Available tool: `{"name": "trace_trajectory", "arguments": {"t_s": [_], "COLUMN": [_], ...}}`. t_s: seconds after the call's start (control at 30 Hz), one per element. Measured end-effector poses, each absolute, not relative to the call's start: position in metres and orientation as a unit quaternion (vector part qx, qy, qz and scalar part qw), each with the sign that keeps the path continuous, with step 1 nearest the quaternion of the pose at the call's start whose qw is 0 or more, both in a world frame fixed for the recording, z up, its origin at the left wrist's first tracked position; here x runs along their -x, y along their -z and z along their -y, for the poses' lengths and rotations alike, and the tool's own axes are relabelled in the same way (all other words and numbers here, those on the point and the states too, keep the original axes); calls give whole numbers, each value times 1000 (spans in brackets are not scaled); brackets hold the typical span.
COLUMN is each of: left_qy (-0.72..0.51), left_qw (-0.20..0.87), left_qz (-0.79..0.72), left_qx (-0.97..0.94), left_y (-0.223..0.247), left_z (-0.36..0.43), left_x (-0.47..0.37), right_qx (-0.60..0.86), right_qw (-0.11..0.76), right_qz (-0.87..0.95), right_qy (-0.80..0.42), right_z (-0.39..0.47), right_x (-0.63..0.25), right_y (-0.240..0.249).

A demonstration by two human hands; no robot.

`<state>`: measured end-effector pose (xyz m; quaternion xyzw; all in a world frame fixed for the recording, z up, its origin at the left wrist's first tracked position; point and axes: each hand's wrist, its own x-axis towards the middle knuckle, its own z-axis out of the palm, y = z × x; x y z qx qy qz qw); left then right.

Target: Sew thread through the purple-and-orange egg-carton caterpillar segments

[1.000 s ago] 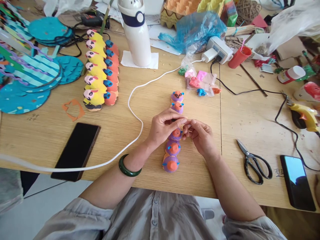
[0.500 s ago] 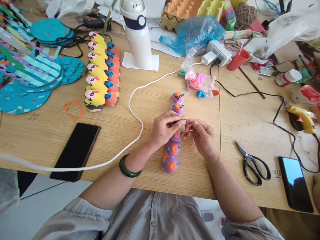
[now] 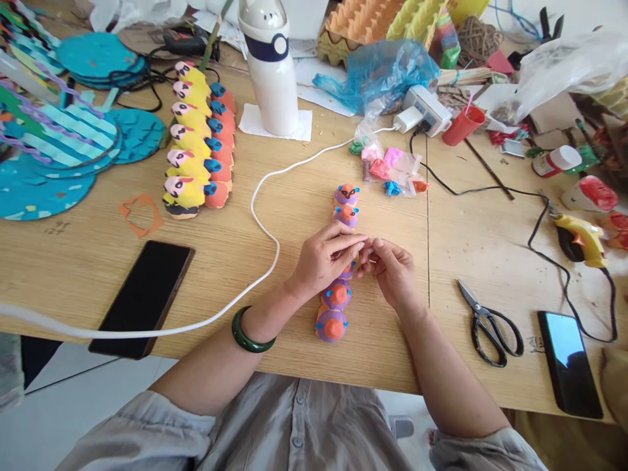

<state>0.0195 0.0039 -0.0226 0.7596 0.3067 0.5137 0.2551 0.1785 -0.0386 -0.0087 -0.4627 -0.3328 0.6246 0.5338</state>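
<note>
A row of purple clay figures [image 3: 337, 296] with orange tops and small blue side pieces runs away from me on the wooden table. Over the middle of this row is my left hand [image 3: 328, 256], its fingers pinched together and hiding part of the row. My right hand [image 3: 394, 268] meets it fingertip to fingertip just right of the row, also pinched. Whatever the fingertips hold is too small to make out. The two farthest figures [image 3: 347, 195] carry black marks on their orange parts. Beyond them lie small bags of coloured clay [image 3: 392, 162].
Black scissors [image 3: 489, 324] and a phone [image 3: 570, 363] lie at right, near a yellow glue gun [image 3: 580, 239]. A dark phone [image 3: 143, 297], a white cable [image 3: 265, 229] and yellow figures [image 3: 190, 140] are at left. A white bottle [image 3: 272, 78] stands behind.
The view has shifted slightly. My hands remain together over the row, with small changes in the fingers; the left fingers now cover more of the middle figures.
</note>
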Motion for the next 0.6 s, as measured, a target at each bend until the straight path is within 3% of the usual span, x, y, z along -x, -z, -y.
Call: {"name": "trace_trajectory", "arguments": {"t_s": [0.23,0.6], "left_qy": [-468,-529], "left_qw": [223,408], "left_qz": [-310,-404], "left_qx": [-797,-624], "left_y": [25,16], "left_z": [-2,-8], "left_x": [-20,-13], "right_qx": [487,475], "right_qw": [535,546], "right_qz": [327,299], "right_qy": [-608,-622], "right_z": [37,35], "right_x": [-178,-182], "right_y": [9,8]}}
